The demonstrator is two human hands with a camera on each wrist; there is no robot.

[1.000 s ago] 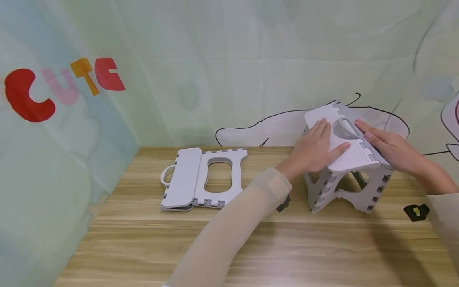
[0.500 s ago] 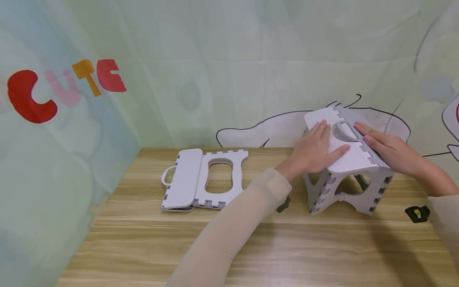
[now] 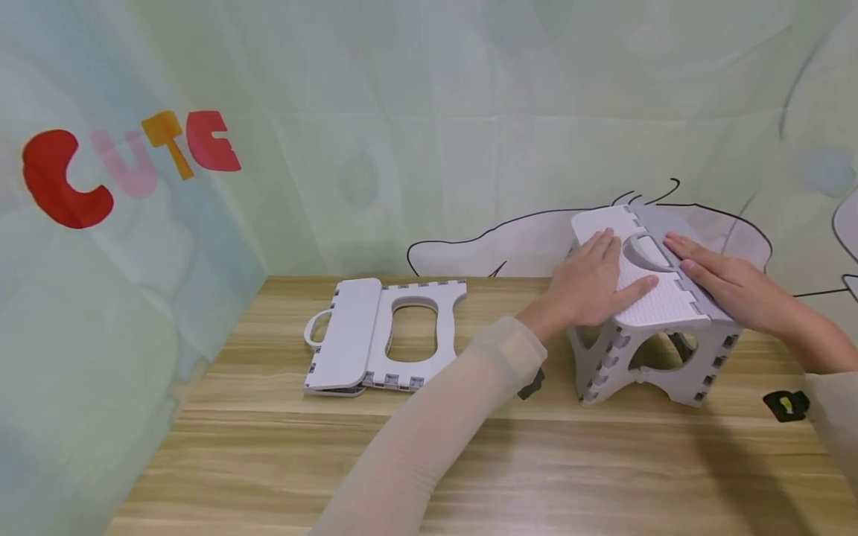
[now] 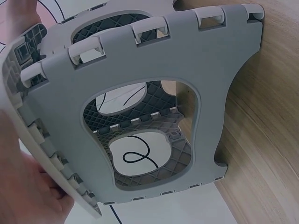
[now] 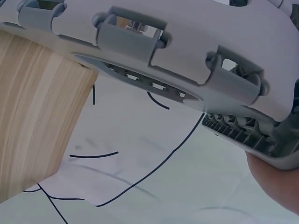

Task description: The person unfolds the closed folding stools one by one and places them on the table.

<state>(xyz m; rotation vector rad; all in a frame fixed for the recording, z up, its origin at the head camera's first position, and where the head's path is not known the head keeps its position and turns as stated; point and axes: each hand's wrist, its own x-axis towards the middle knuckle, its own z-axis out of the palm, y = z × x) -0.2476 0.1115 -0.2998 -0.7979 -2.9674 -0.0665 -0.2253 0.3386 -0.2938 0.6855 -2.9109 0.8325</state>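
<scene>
Nearest to the camera, the light sleeve (image 3: 429, 447) of the left arm crosses the worktop (image 3: 556, 491) from its front side. Its far end partly covers a small dark thing, which I cannot identify. Toward the right side of the worktop lies a black object with a yellow mark (image 3: 786, 406), just beside the right sleeve.

Farther away, near the back edge and right of the middle, stands the stool (image 3: 663, 305) on its spread legs. The left hand (image 3: 583, 284) rests on the left half of its top: the index and middle fingers are straight, the thumb is stretched aside, and the remaining fingers I cannot see well. The right hand (image 3: 737, 286) presses the grey right half with extended fingers lying close together. Neither hand seems to grasp anything.

Compared with one second before, the two halves of the top make a lower ridge and lie flatter. In my judgement, this means the stool is almost completely unfolded.

Near the back left corner lies a second stool (image 3: 342, 335), folded flat, its handle loop (image 3: 307, 327) toward the left edge.

Behind the back edge hangs a pale green cloth (image 3: 469, 134) with coloured letters (image 3: 43, 171).
</scene>
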